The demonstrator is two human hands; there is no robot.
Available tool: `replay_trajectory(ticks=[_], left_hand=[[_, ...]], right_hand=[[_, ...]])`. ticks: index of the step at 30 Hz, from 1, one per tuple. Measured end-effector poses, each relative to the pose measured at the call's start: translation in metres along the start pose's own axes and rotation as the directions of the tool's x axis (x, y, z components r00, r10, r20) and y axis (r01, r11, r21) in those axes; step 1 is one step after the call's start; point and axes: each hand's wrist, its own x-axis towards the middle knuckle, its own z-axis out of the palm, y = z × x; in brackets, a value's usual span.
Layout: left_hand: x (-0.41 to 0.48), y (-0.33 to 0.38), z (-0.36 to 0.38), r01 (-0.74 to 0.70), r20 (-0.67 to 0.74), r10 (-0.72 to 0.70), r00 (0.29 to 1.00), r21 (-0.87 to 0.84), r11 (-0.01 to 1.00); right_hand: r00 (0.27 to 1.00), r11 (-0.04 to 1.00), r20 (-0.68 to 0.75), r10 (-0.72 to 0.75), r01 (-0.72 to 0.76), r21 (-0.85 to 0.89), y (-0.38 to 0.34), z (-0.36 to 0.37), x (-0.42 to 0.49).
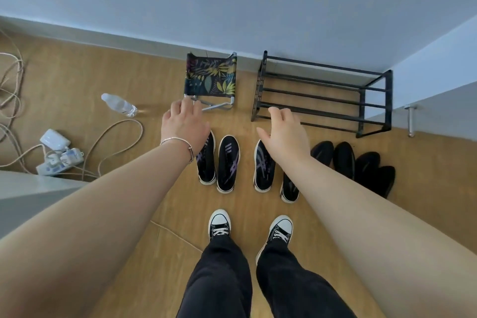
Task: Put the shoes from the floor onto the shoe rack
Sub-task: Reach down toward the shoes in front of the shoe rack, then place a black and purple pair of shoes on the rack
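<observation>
A row of shoes lies on the wooden floor in front of me. A black pair with purple stripes (228, 162) is on the left, a black pair with grey stripes (263, 165) is in the middle, and several plain black shoes (361, 162) are on the right. The black metal shoe rack (322, 93) stands against the wall beyond them, with nothing on its bars. My left hand (184, 124) hovers over the leftmost shoe, fingers apart, holding nothing. My right hand (286, 134) is spread above the middle pair, also holding nothing.
A small folding stool with leaf-print fabric (210, 80) stands left of the rack. A plastic water bottle (118, 104) lies on the floor, with a power strip and cables (59, 157) further left. My own feet in black-and-white sneakers (219, 224) stand behind the shoes.
</observation>
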Motion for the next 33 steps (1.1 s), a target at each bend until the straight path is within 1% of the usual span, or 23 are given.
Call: replay_trajectory(ticks=[5, 9, 14, 17, 21, 23, 25, 27, 28, 30, 33], left_hand=[[0.040, -0.013, 0.094, 0.043, 0.037, -0.042, 0.998, -0.005, 0.999], [0.075, -0.029, 0.175, 0.091, 0.037, -0.090, 0.995, -0.030, 0.995], [0.107, -0.052, 0.276, 0.174, 0.105, -0.167, 0.980, -0.054, 0.983], [0.121, -0.062, 0.330, 0.228, 0.182, -0.199, 0.963, -0.150, 0.962], [0.131, -0.070, 0.392, 0.310, 0.342, -0.211, 0.916, -0.265, 0.913], [0.132, -0.074, 0.415, 0.356, 0.394, -0.222, 0.892, -0.310, 0.881], [0.134, -0.078, 0.432, 0.418, 0.438, -0.246, 0.865, -0.355, 0.836], [0.136, -0.082, 0.446, 0.491, 0.490, -0.272, 0.828, -0.399, 0.775], [0.136, -0.084, 0.451, 0.512, 0.515, -0.269, 0.814, -0.416, 0.751], [0.136, -0.086, 0.458, 0.527, 0.543, -0.249, 0.802, -0.446, 0.723], [0.138, -0.090, 0.465, 0.550, 0.543, -0.253, 0.801, -0.497, 0.671]], right_hand=[[0.997, 1.000, 0.076, 0.003, -0.005, 0.025, 0.024, 0.102, 0.024], [0.991, 0.995, 0.135, 0.018, -0.032, 0.098, 0.040, 0.189, 0.046], [0.970, 0.984, 0.238, 0.047, -0.086, 0.155, 0.058, 0.288, 0.071], [0.955, 0.973, 0.284, 0.082, -0.138, 0.183, 0.067, 0.340, 0.081], [0.925, 0.942, 0.347, 0.156, -0.245, 0.230, 0.077, 0.401, 0.084], [0.895, 0.917, 0.400, 0.197, -0.312, 0.247, 0.082, 0.425, 0.083], [0.845, 0.882, 0.480, 0.235, -0.393, 0.260, 0.087, 0.443, 0.081], [0.792, 0.818, 0.555, 0.255, -0.483, 0.313, 0.091, 0.455, 0.078], [0.776, 0.782, 0.578, 0.252, -0.515, 0.351, 0.092, 0.459, 0.076], [0.772, 0.715, 0.591, 0.236, -0.550, 0.433, 0.094, 0.466, 0.072], [0.768, 0.603, 0.594, 0.239, -0.597, 0.529, 0.093, 0.470, 0.071]])
